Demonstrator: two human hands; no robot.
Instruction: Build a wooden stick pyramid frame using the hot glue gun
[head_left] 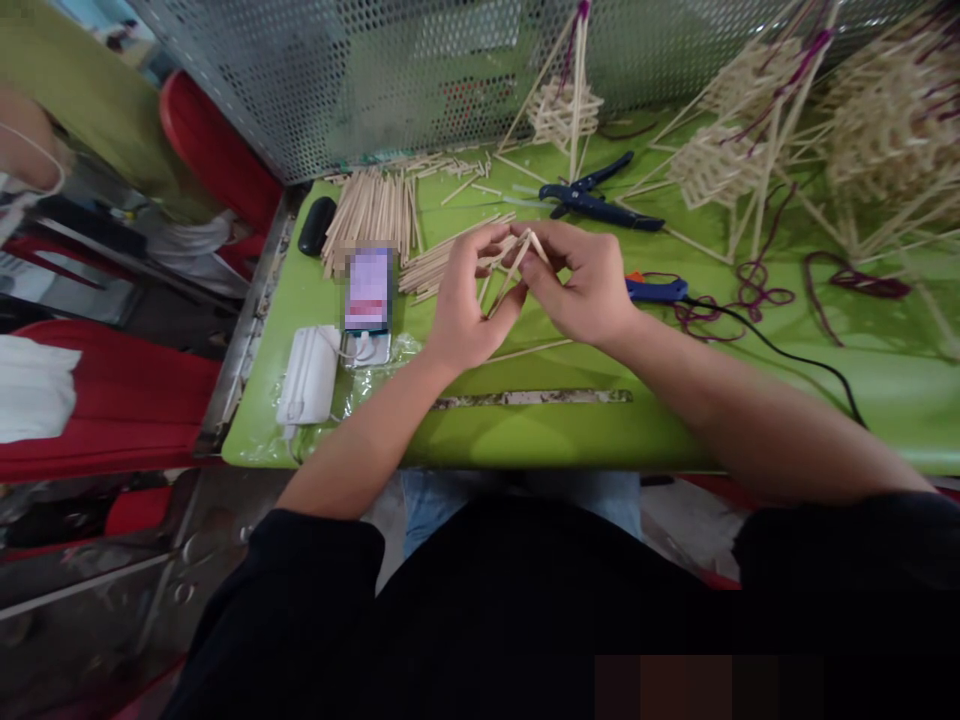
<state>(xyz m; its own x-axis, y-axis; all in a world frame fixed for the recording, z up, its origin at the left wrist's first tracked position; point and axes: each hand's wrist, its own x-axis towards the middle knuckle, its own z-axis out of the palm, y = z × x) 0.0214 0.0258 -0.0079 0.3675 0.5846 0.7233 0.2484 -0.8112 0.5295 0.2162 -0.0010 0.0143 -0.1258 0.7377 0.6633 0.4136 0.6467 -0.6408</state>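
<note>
Both my hands meet over the green table, holding a small frame of thin wooden sticks [515, 268] that come together at a point on top. My left hand [471, 300] has its fingers closed around the frame's left side. From the other side, my right hand [581, 280] pinches it near the peak; the fingers hide part of the joints. Just behind my left hand lies a loose bundle of sticks [439, 262]. By my right wrist is a blue-handled tool [658, 290] with a black cord, possibly a glue gun, partly covered.
A larger stick pile [373, 215], a phone [369, 290], and a white power bank [309, 375] are at left. Dark cutters [600, 195] lie behind my hands. Stick structures with purple cord [724, 165] stand at right. A flat strip [532, 398] lies near the front edge [540, 455].
</note>
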